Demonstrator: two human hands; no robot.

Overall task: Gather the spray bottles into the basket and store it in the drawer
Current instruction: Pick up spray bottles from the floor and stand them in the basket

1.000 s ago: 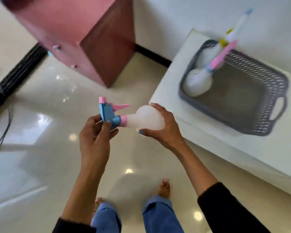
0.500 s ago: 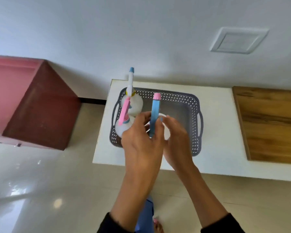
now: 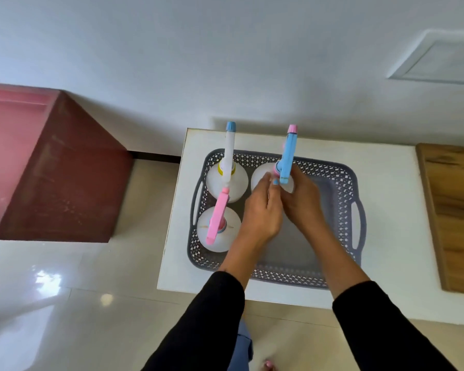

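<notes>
A grey perforated basket (image 3: pixel 340 180) sits on a white table (image 3: pixel 394 210). Three white spray bottles stand upright inside it. One with a white-and-blue head (image 3: pixel 228 180) is at the back left, and one with a pink head (image 3: pixel 218 223) is at the front left. The third, with a blue head and pink tip (image 3: pixel 288 153), stands at the back middle. My left hand (image 3: pixel 263 210) and my right hand (image 3: pixel 303 202) both wrap around its neck and body, hiding most of the bottle.
A pink and dark red drawer cabinet (image 3: pixel 51 167) stands on the glossy floor to the left of the table. A wooden surface (image 3: pixel 456 210) adjoins the table on the right. The wall runs behind.
The view swung from the floor to above the table. Both hands carried the blue-headed bottle over the basket and set it down at the back middle, beside the other two.
</notes>
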